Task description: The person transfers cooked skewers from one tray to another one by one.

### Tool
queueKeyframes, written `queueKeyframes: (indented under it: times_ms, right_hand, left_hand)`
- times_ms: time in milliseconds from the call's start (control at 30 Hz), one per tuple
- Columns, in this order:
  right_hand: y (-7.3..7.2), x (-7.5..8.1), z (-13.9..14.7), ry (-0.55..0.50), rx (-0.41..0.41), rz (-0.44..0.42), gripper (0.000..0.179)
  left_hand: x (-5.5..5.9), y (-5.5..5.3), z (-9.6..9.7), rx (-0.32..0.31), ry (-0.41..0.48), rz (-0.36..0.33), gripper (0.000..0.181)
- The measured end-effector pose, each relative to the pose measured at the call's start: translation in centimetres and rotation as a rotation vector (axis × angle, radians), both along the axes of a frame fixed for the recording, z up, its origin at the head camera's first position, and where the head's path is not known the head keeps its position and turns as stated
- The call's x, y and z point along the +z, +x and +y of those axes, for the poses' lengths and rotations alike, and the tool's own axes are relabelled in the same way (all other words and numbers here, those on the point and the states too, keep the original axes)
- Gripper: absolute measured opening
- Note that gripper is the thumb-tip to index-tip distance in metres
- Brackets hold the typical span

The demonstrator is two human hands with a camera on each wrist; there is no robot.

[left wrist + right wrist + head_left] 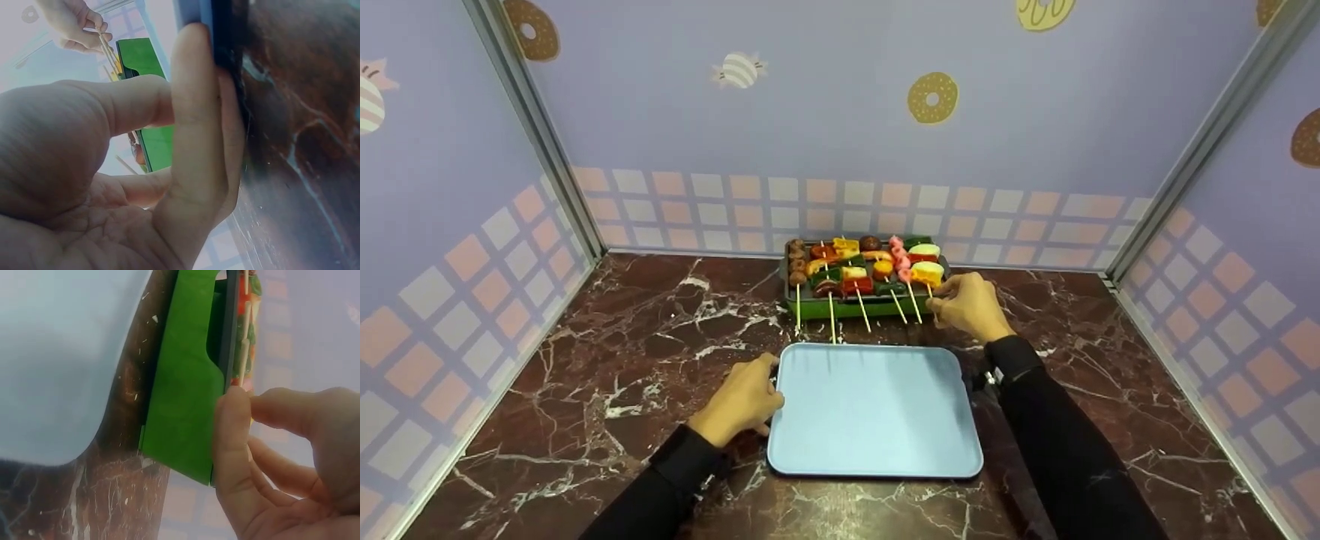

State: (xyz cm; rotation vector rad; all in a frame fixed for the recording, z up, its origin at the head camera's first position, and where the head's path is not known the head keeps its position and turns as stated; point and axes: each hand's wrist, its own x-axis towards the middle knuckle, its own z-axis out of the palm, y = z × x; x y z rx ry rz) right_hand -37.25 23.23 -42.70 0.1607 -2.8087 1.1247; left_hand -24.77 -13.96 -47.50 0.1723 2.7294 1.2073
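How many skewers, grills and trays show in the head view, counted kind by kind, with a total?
Skewers: 6, counted by their sticks
Green-sided grill: 1
Pale blue tray: 1
Total: 8

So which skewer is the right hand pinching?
The rightmost skewer, right of the pink skewer: the right hand pinches only this one's stick.

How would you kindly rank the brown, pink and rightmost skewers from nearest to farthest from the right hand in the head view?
1. Rightmost skewer: pinched by the right hand.
2. Pink skewer: next along, left of it.
3. Brown skewer: left end of the grill.
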Motion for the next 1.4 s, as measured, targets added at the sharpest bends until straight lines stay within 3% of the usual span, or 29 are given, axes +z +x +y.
queueKeyframes:
  times_ms: [200,667,1000,1400]
  right_hand:
    - [0.0,0.2,-0.2,-0.077,-0.02,-0.064,0.014]
    - [-0.4,0.0,-0.5,-0.116,-0.037,-0.081,0.016]
    - [-0.5,0.7,-0.4,-0.139,-0.051,-0.124,0.016]
    - [-0.6,1.0,0.0,-0.226,-0.03,-0.163,0.015]
  left_hand:
    - [0.0,0.0,0.0,-0.002,-0.026,0.009,0.067]
    - [-0.3,0.0,-0.1,0.01,-0.031,0.003,0.067]
    - [-0.3,-0.2,0.0,0.007,-0.03,0.016,0.063]
    - [0.1,-0.4,0.2,0.017,-0.046,-0.031,0.064]
